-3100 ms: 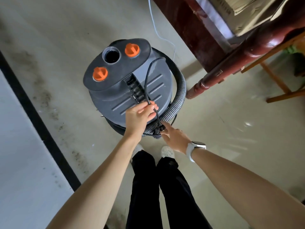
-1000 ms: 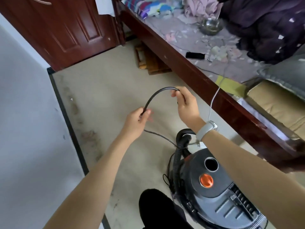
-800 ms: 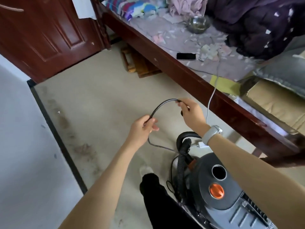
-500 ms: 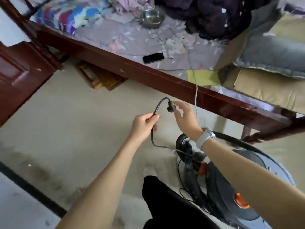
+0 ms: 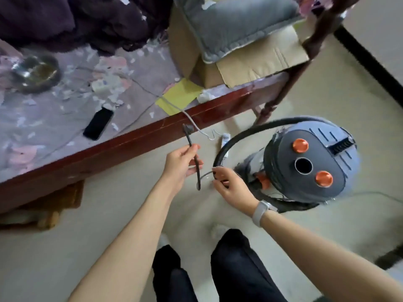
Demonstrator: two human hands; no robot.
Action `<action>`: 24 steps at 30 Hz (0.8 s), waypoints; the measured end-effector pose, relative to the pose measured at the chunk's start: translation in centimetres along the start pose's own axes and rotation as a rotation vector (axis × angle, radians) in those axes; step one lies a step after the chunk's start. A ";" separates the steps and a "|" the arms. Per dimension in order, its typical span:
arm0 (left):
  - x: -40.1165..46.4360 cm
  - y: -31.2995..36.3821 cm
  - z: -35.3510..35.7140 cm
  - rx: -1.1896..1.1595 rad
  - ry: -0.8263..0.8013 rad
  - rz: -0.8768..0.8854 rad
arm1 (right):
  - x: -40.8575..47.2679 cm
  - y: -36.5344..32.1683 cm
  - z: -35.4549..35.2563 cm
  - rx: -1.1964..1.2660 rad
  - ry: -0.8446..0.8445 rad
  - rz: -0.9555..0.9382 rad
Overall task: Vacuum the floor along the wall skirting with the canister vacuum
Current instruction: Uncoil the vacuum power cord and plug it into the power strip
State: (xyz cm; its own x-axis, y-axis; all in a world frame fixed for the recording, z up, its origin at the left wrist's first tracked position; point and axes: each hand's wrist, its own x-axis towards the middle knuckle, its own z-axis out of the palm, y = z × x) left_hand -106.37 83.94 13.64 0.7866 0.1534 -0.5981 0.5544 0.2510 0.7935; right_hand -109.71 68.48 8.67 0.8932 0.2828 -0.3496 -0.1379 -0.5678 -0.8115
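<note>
The grey canister vacuum with two orange knobs stands on the floor to the right of my hands. Its black power cord arcs from the canister's top to my right hand, which grips the cord near the floor. My left hand pinches the same cord a little below its plug, which points up in front of the bed rail. The cord hangs in a short loop between both hands. Black wall skirting runs along the floor at the upper right.
A dark wooden bed frame crosses the view just beyond my hands, carrying a phone, a metal bowl, a cardboard box and a grey cushion. A white cable hangs over its rail. My legs stand below.
The view has swung right, from the door toward the bed's end. My right hand let go of the plug end and took the cord lower down; my left hand kept hold below the plug.
</note>
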 end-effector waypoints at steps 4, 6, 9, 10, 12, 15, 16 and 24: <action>2.2 -0.9 1.9 0.092 -0.325 -0.111 | -1.3 1.9 1.7 0.141 0.211 0.178; 3.0 -1.9 3.3 0.122 -0.417 -0.148 | -1.9 3.4 2.9 0.208 0.278 0.227; 4.4 -3.8 5.9 0.149 -0.482 -0.199 | -2.5 5.7 4.5 0.281 0.312 0.244; 5.0 -4.5 6.9 0.167 -0.502 -0.211 | -2.3 6.5 4.8 0.320 0.325 0.250; 6.5 -5.7 8.5 0.200 -0.541 -0.217 | -1.9 8.0 5.5 0.368 0.360 0.269; 9.6 -7.4 10.6 0.333 -0.563 -0.157 | -0.2 10.6 6.0 0.391 0.588 0.302; 10.9 -7.9 11.0 0.399 -0.556 -0.131 | 0.6 11.6 5.9 0.392 0.686 0.322; 20.9 -13.4 6.6 0.704 -0.413 -0.094 | 9.6 18.0 5.9 0.283 0.765 0.518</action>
State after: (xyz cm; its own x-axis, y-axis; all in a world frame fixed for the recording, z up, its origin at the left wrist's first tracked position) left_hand -95.53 77.45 -8.75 0.6885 -0.2372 -0.6853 0.5559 -0.4344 0.7088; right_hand -106.15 65.49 -12.05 0.7159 -0.5873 -0.3775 -0.6018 -0.2450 -0.7601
